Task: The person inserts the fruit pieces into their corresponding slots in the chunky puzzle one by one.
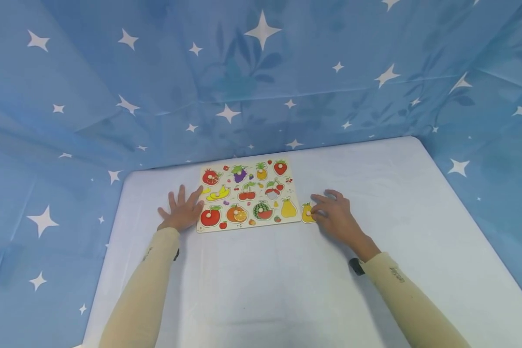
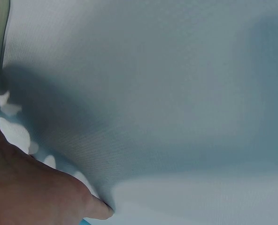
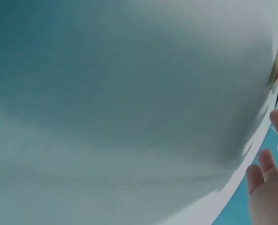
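A wooden fruit puzzle board (image 1: 255,228) lies flat on the white-covered table in the head view. At its left edge my left hand (image 1: 181,212) rests with fingers spread, the fingertips touching the board's side. Just off the lower right corner is a yellow pear puzzle piece (image 1: 306,213) with a small knob. My right hand (image 1: 336,215) pinches it with thumb and forefinger, while the other fingers stay raised. Beside it on the board, a pear shape (image 1: 289,208) shows no knob. Both wrist views catch only part of each hand, mostly against the cloth.
Several knobbed fruit pieces sit in the board, among them an apple (image 1: 210,217), a watermelon (image 1: 262,211) and a strawberry (image 1: 280,167). A white cloth (image 1: 261,285) covers the table. Blue star-patterned curtains (image 1: 165,72) hang along its back and sides.
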The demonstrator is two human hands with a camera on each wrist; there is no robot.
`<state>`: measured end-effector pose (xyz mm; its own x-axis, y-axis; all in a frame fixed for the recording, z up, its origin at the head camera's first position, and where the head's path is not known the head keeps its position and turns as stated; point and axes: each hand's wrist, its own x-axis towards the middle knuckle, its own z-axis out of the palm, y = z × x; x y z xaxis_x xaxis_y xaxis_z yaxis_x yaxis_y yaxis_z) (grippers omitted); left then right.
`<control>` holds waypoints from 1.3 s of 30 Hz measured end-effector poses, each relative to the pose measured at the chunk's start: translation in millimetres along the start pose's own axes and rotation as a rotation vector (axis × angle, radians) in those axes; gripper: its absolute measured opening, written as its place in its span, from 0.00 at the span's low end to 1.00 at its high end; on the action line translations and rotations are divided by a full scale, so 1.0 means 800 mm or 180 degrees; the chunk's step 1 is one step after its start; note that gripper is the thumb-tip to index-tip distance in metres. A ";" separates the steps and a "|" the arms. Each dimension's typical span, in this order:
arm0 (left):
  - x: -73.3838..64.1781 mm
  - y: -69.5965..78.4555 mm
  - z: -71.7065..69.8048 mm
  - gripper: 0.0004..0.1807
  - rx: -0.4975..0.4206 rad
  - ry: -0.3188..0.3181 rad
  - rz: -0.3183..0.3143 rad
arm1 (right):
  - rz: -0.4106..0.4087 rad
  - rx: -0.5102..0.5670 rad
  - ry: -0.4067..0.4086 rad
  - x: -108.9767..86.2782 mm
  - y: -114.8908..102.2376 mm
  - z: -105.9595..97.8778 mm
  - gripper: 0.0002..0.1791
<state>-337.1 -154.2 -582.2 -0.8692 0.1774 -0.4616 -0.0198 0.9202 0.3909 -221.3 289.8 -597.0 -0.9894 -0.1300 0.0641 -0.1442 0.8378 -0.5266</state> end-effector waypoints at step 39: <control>0.005 -0.005 0.005 0.39 -0.0047 0.0016 -0.0005 | -0.0131 0.0724 0.0419 0.032 -0.042 0.014 0.05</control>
<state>-338.5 -156.0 -589.1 -0.8716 0.1743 -0.4582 -0.0283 0.9152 0.4020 -241.8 252.8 -587.1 -0.9784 -0.0789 0.1912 -0.1920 0.6907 -0.6972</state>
